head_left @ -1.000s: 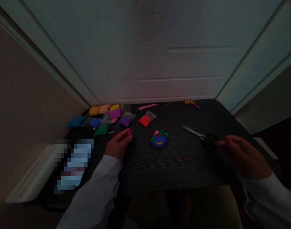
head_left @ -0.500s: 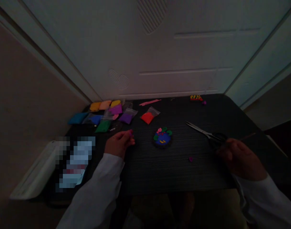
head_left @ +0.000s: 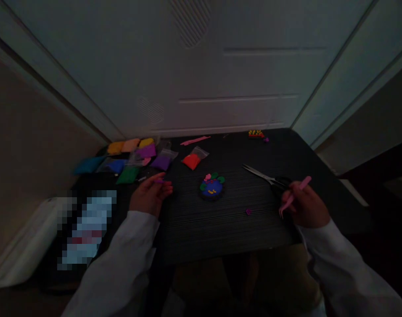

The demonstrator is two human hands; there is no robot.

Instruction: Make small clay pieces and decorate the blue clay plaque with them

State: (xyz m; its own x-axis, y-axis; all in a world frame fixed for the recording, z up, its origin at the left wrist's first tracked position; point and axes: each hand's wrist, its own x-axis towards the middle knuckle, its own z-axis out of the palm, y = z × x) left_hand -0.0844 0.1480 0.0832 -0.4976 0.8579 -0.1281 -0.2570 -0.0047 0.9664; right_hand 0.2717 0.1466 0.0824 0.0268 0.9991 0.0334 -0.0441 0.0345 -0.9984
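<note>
In my left hand (head_left: 149,193), a small piece of purple clay (head_left: 159,181) is pinched between thumb and fingers. My right hand (head_left: 308,206) grips a pair of pink tweezers (head_left: 295,196) with bent tips that point down toward the table. Between the hands sits a round clay piece (head_left: 212,188), blue on top, with green leaves, a pink flower and small yellow bits. A second purple clay bit (head_left: 248,211) lies on the table to its right. Scissors (head_left: 265,177) with black handles rest just beyond my right hand.
Bags of coloured clay, among them a red bag (head_left: 191,160) and a green bag (head_left: 128,175), lie at the back left. A lit, blurred screen (head_left: 89,229) is at the left. A small yellow-topped clay piece (head_left: 255,134) stands by the wall.
My right hand has turned, and the pink tweezers now show clearly in it. My left hand still holds the purple clay. The whole view has shifted a little.
</note>
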